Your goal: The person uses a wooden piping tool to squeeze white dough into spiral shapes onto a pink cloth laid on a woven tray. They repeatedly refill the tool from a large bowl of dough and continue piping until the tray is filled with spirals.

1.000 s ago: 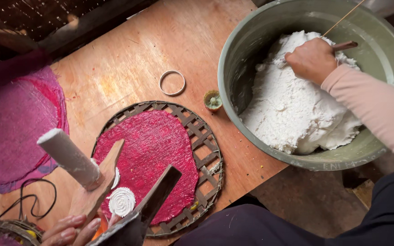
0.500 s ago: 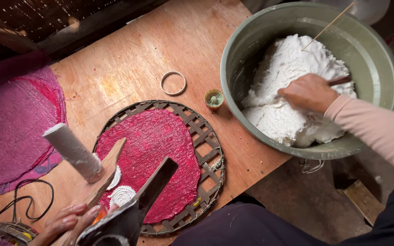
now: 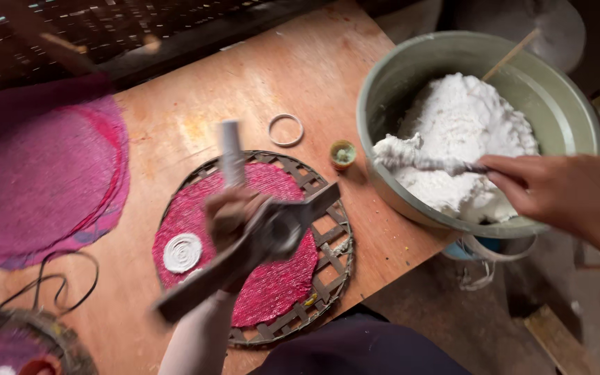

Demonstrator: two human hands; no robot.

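Note:
My left hand (image 3: 234,219) grips a dark metal press tool (image 3: 258,246) with a white cylinder handle (image 3: 230,160), held above a round woven tray (image 3: 335,257). On the tray lies a red mesh disc (image 3: 272,285) with a small white dough spiral (image 3: 182,252). My right hand (image 3: 564,198) holds a utensil (image 3: 439,165) coated in white dough, lifted over the edge of a large green basin (image 3: 383,104) full of white dough (image 3: 473,146).
A stack of pink mesh discs (image 3: 43,180) lies at the left. A metal ring (image 3: 285,130) and a small green cap (image 3: 343,153) sit on the wooden table (image 3: 175,118). A thin stick (image 3: 512,54) leans in the basin. Another woven tray (image 3: 22,344) shows at bottom left.
My right hand has drawn back out of the dough with a dough-covered utensil. My left hand has raised the press tool over the tray, uncovering the white spiral.

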